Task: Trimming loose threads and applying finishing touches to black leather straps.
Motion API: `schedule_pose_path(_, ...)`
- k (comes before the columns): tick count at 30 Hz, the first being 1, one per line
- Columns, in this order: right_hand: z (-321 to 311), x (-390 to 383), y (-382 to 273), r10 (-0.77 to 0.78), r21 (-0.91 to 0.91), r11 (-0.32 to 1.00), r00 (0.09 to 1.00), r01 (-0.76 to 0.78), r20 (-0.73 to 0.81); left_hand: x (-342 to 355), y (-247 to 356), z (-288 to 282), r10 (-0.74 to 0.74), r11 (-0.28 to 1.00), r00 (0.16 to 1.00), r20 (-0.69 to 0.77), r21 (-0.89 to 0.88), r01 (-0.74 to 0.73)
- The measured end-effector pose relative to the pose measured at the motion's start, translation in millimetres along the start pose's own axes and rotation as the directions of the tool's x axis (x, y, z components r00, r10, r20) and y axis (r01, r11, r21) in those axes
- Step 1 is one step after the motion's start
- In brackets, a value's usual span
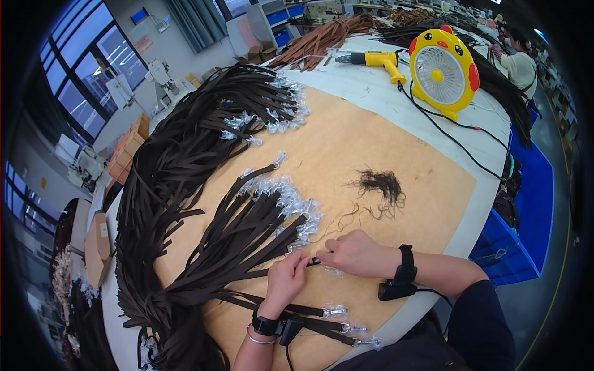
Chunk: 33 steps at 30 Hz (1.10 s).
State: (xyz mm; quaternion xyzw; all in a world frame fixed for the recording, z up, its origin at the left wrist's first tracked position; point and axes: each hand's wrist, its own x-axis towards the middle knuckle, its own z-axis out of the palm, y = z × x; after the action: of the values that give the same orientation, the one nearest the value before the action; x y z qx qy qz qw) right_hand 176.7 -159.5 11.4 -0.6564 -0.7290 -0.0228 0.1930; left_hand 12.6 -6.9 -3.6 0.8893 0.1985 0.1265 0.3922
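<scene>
My left hand (286,277) is closed on a dark brown strap (260,273) beside my right hand (352,252), whose fingers are pinched at a small dark piece (314,261) on that strap, with a plastic-covered end (332,270) just below. Beyond my hands lies a fan of straps (247,222) with clear-wrapped metal fittings (288,198). Three loose straps (325,328) with wrapped fittings lie below my hands. A tangle of dark threads (377,185) rests on the tan sheet (433,191) farther back.
A long heap of straps (161,161) curves along the left. A yellow cartoon fan (436,77), a heat gun (380,60) and cables stand or lie at the back right. Blue bins (526,204) sit beside the table's right edge. Another person (516,65) is behind the fan.
</scene>
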Motion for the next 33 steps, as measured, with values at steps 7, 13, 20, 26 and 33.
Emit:
schedule_pose_path(7,2.2,-0.6,-1.1,0.019,-0.032,0.999,0.999,-0.02,-0.026,-0.8,-7.8,4.8,-0.01,0.998,1.0,0.014,0.056,0.009)
schedule_pose_path(13,6.1,-0.3,1.8,0.047,0.032,0.998,0.999,-0.047,-0.006,7.2,-8.1,-5.0,-0.065,0.974,0.995,0.072,-0.214,0.079)
schedule_pose_path(20,1.7,-10.4,-0.8,0.194,0.133,0.969,0.975,-0.208,0.107,51.8,53.4,-23.9,0.125,0.983,0.976,0.178,-0.157,-0.097)
schedule_pose_path(26,9.7,-14.1,2.5,0.265,0.317,0.896,0.947,-0.311,0.182,49.0,56.6,-23.8,0.339,0.899,0.913,0.229,0.206,-0.386)
schedule_pose_path(33,1.8,-14.2,4.3,0.21,0.316,0.917,0.969,-0.242,0.134,6.7,39.7,-41.8,0.243,0.861,0.96,0.135,0.426,-0.278)
